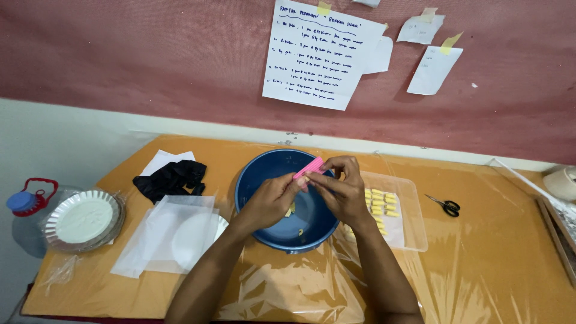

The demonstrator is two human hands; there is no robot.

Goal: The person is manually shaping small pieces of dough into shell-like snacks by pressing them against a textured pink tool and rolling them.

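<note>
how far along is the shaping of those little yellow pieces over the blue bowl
Done: two short columns of small yellow pieces lie on the clear tray. In hand: the left hand and right hand work at a pink ribbed tool above the blue bowl. Left: a few yellow bits sit in the bowl, and much of the tray is bare.

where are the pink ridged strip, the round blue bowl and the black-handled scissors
pink ridged strip (309, 167), head view, its middle
round blue bowl (264, 171), head view, left inner wall
black-handled scissors (450, 207), head view, handles
</note>
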